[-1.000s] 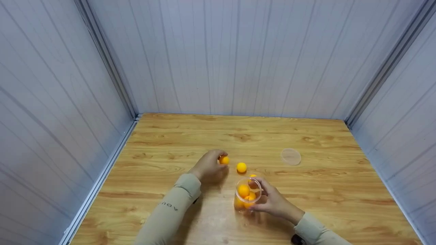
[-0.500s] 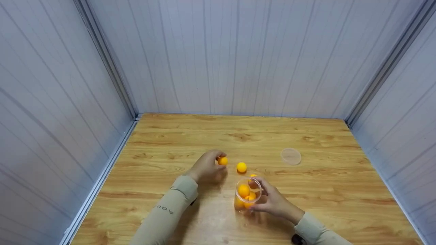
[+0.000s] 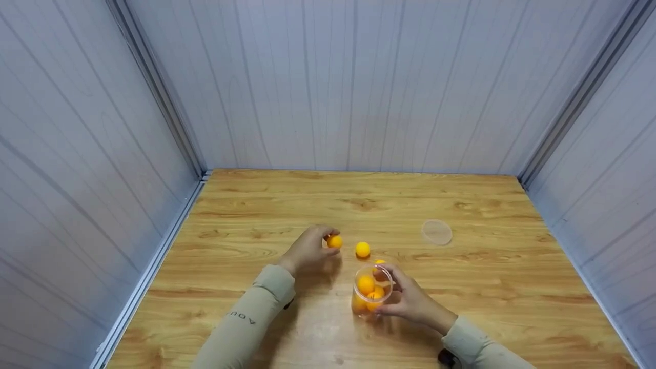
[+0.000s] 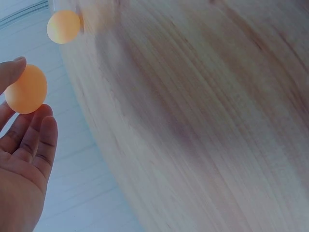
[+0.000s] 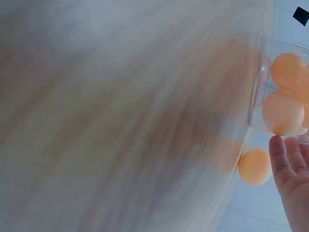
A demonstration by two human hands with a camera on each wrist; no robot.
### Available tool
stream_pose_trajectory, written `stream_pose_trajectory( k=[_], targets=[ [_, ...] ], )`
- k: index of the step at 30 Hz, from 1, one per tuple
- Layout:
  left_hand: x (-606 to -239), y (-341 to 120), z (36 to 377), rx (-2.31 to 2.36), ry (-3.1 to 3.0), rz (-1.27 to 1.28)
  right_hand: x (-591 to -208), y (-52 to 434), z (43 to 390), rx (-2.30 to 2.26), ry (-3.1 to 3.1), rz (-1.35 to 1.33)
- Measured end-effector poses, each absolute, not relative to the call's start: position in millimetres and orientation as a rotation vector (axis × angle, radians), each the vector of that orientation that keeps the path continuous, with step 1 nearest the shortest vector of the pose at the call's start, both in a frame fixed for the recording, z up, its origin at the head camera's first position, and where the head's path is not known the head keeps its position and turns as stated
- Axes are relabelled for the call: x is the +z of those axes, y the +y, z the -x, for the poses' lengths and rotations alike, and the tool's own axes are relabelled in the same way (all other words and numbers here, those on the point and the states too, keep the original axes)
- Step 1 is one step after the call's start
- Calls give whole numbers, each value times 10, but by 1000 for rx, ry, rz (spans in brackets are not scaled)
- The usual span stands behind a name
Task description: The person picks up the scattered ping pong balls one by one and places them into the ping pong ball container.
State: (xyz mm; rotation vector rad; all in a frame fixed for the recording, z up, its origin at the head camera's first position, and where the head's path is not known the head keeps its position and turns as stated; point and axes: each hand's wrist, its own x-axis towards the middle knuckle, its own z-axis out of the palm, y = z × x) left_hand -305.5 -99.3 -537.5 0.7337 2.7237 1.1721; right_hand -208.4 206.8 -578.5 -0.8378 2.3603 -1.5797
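Note:
An orange ping-pong ball (image 3: 334,241) is pinched between the thumb and fingers of my left hand (image 3: 307,250), just above the table; the left wrist view shows the same ball (image 4: 29,92) at the fingertips. My right hand (image 3: 416,303) grips the right side of a clear plastic jar (image 3: 355,288), which stands upright without a lid. Inside the jar lie several orange balls (image 5: 284,113). One loose ball (image 3: 362,249) sits between my left hand and the jar. Another ball (image 3: 380,263) lies just behind the jar, partly hidden by rim and fingers.
A clear round lid (image 3: 436,232) lies flat on the wooden table (image 3: 256,205), back and to the right of the jar. Pale panel walls (image 3: 328,92) enclose the table at the back and both sides.
My left hand has drawn slightly left with its ball, and the left forearm has shifted left too. The right hand and jar stay in place.

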Motion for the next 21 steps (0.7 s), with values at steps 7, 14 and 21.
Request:
stream_pose_trajectory(
  k=[7,14,21],
  targets=[
    [-5353,-1010,3022,1152,2748,-764,-5783,2066,2088,-1574,2360,842],
    [-5322,-1029,2981,1151,2757,-826,-5785,2063,2089,-1579,2370,854],
    [-5282,-1010,2944,1155,2734,-869,-5783,2059,2078,-1576,2398,876]
  ],
)
